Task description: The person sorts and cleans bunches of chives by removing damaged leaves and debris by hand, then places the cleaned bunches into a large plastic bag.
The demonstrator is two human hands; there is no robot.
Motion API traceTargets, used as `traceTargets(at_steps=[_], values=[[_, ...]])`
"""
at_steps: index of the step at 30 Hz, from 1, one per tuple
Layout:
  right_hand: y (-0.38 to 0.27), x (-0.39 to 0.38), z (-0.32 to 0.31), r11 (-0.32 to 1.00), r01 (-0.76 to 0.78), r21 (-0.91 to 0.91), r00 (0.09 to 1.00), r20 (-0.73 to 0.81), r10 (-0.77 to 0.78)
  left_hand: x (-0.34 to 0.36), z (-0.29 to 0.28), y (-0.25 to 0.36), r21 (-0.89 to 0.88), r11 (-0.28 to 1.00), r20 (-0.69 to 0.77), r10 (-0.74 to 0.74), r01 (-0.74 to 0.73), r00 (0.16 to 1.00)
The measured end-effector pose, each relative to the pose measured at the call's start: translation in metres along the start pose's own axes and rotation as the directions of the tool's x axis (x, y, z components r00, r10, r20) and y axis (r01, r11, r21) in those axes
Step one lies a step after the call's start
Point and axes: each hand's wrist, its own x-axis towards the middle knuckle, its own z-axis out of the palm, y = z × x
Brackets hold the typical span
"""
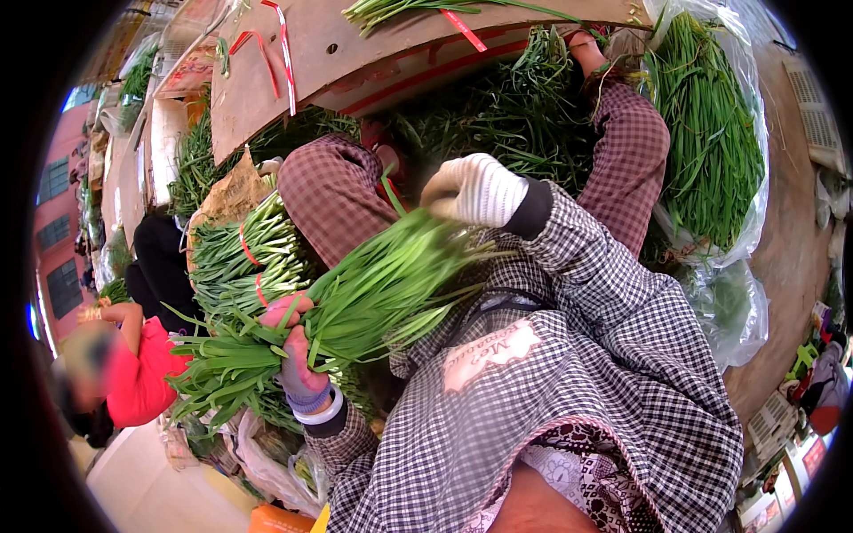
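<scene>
My left hand (pixel 305 360), in a pink and purple glove, is closed round a loose bunch of garlic chives (pixel 382 289). The long green leaves fan out to the right across my lap, and some spread to the left of my fist. Just beyond the bunch's far right end is my right hand (pixel 475 189), in a white striped knit glove. Its fingertips are smeared by motion, so whether they grip anything is unclear. Left of my knee lie tied chive bundles (pixel 258 249), with red bands round them.
A brown board (pixel 333 67) stands ahead, bearing red tie strips (pixel 289 58). Loose greens (pixel 506 111) cover the space beneath it. At the right, a clear plastic bag (pixel 760 133) holds more chives. A person in red (pixel 147 369) is close by on the left.
</scene>
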Motion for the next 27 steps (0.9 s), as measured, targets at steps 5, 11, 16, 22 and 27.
traceTargets(at_steps=[5,11,16,22,27], values=[[0.003,-0.012,-0.022,0.994,-0.106,0.037,0.99,-0.09,0.109,0.001,0.006,0.001,0.01,1.0,0.027,-0.019,0.019,0.999],[0.035,-0.03,-0.066,0.972,-0.079,-0.219,0.949,-0.315,0.006,0.0,0.006,0.001,-0.131,0.991,0.046,-0.01,0.016,0.999],[0.106,-0.086,-0.145,0.618,-0.574,-0.537,0.806,-0.505,0.309,-0.002,0.004,-0.002,-0.215,0.971,-0.079,-0.127,0.107,0.989],[0.066,-0.075,-0.085,0.933,-0.263,-0.245,0.921,-0.351,0.167,0.004,-0.002,-0.017,-0.363,0.899,-0.303,-0.363,0.245,0.881],[0.02,-0.015,-0.048,0.965,-0.065,-0.253,0.912,-0.408,-0.046,0.031,-0.003,-0.012,-0.35,0.896,-0.215,-0.362,0.275,0.907]])
